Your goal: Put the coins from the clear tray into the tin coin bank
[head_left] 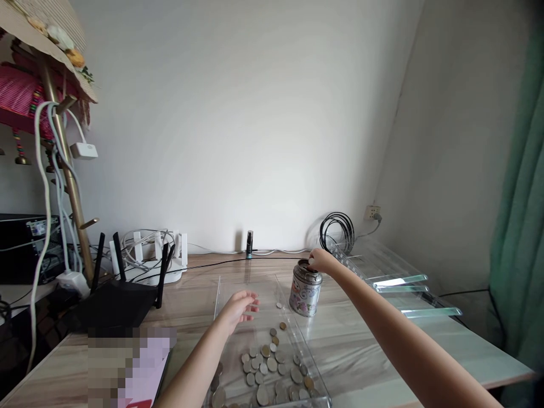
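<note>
Wood-grain desk point(348, 340), silver floral tin point(305, 292), left grip point(254, 303) open, right grip point(311, 263) at rim, closure unclear

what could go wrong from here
The floral tin could tip if the right hand pushes its rim, since the left hand isn't steadying it. A coin might miss the narrow opening and drop onto the desk. Sweeping the loose coins quickly might also send some over the clear tray's low edge.
</note>
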`<action>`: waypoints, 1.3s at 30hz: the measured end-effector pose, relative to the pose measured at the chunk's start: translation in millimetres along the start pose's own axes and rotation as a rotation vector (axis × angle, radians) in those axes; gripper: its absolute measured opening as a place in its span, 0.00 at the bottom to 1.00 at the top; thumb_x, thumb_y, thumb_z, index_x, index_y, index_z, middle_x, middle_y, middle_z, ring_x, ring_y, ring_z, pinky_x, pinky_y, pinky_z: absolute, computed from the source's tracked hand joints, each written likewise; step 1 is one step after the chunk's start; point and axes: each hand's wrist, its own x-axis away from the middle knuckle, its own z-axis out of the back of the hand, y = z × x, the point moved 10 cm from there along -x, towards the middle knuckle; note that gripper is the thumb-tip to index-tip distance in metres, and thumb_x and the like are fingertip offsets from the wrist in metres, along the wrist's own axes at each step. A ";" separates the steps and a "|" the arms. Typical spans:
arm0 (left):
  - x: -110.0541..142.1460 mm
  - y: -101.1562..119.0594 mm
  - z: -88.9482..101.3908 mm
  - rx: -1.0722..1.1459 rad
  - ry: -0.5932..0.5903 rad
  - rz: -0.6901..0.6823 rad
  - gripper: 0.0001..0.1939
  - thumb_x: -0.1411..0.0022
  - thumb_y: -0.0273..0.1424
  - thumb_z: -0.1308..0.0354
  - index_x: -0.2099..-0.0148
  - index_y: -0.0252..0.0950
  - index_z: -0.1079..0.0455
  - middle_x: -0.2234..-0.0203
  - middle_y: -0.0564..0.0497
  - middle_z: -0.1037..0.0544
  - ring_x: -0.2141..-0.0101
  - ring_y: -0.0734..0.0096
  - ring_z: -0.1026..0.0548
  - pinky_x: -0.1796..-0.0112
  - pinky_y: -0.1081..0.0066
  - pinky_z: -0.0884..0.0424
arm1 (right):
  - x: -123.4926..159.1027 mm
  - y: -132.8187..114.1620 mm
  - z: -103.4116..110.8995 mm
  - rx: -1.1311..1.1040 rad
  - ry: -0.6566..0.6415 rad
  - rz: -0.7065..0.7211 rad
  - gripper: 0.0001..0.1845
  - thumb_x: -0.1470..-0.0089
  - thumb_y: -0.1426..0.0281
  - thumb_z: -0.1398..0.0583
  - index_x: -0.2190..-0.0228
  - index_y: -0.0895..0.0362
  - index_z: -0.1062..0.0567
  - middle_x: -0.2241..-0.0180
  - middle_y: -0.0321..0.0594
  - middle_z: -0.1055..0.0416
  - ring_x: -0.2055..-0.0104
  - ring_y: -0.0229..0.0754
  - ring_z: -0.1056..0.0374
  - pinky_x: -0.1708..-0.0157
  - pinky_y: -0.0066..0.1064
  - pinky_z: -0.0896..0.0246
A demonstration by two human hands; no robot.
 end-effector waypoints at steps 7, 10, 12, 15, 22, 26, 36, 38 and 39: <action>0.4 -0.6 -2.5 -0.020 -0.009 0.015 0.13 0.54 0.33 0.48 0.64 0.34 0.39 0.64 0.45 0.30 0.67 0.71 0.30 0.72 0.74 0.36 | 1.6 -3.7 0.3 -0.009 -0.029 0.006 0.09 0.66 0.67 0.42 0.79 0.60 0.29 0.77 0.41 0.32 0.75 0.38 0.38 0.79 0.24 0.51; 0.0 -2.2 -1.9 -0.031 -0.004 0.024 0.13 0.54 0.33 0.48 0.64 0.34 0.39 0.64 0.45 0.30 0.67 0.70 0.30 0.72 0.74 0.36 | 0.5 -3.7 -2.9 -0.031 -0.062 -0.010 0.08 0.66 0.67 0.42 0.80 0.61 0.29 0.79 0.41 0.32 0.77 0.37 0.39 0.79 0.24 0.50; -0.5 -2.3 -1.1 -0.036 -0.002 0.016 0.13 0.54 0.33 0.48 0.64 0.34 0.39 0.64 0.45 0.30 0.67 0.71 0.30 0.73 0.74 0.36 | -0.3 -4.1 -4.1 -0.060 -0.087 -0.013 0.09 0.64 0.67 0.44 0.79 0.61 0.29 0.81 0.40 0.33 0.79 0.35 0.39 0.80 0.24 0.49; -0.7 -2.0 -1.2 -0.043 -0.006 0.009 0.13 0.54 0.34 0.48 0.64 0.34 0.38 0.64 0.45 0.30 0.68 0.71 0.30 0.73 0.75 0.36 | -0.5 -4.9 -2.7 -0.101 -0.113 -0.007 0.11 0.59 0.67 0.47 0.78 0.61 0.29 0.80 0.40 0.32 0.81 0.33 0.39 0.79 0.23 0.48; 0.6 -1.8 -1.9 -0.071 0.016 0.026 0.13 0.54 0.33 0.49 0.64 0.34 0.39 0.65 0.46 0.30 0.68 0.73 0.30 0.74 0.76 0.36 | 2.5 -4.1 3.1 -0.086 -0.142 -0.024 0.07 0.63 0.70 0.45 0.83 0.60 0.28 0.82 0.41 0.32 0.79 0.36 0.38 0.77 0.26 0.46; 0.0 -2.1 -1.6 -0.090 0.011 0.017 0.12 0.53 0.33 0.49 0.64 0.34 0.38 0.65 0.46 0.30 0.69 0.73 0.30 0.74 0.76 0.36 | 5.3 -7.2 6.1 -0.075 -0.104 -0.033 0.04 0.68 0.72 0.42 0.82 0.59 0.28 0.80 0.40 0.32 0.78 0.37 0.38 0.78 0.26 0.47; -7.2 2.6 8.8 -0.085 0.103 -0.044 0.10 0.52 0.31 0.52 0.65 0.33 0.37 0.67 0.46 0.29 0.71 0.75 0.30 0.76 0.78 0.37 | 47.7 -46.4 64.0 -0.159 0.368 0.028 0.18 0.50 0.65 0.56 0.64 0.56 0.32 0.67 0.41 0.32 0.68 0.37 0.38 0.73 0.25 0.48; -11.0 3.5 15.3 -0.102 0.148 -0.066 0.11 0.51 0.31 0.53 0.64 0.33 0.37 0.67 0.46 0.29 0.71 0.75 0.30 0.77 0.78 0.37 | 67.3 -78.7 44.2 -0.212 0.371 0.175 0.16 0.50 0.66 0.56 0.65 0.55 0.32 0.69 0.40 0.32 0.69 0.36 0.38 0.71 0.25 0.48; -12.7 4.1 18.6 -0.123 0.170 -0.080 0.11 0.50 0.31 0.54 0.64 0.33 0.37 0.67 0.47 0.29 0.72 0.75 0.30 0.77 0.78 0.37 | 77.1 -97.6 23.1 -0.225 0.299 0.259 0.16 0.51 0.66 0.55 0.67 0.55 0.31 0.70 0.39 0.32 0.70 0.36 0.38 0.71 0.26 0.47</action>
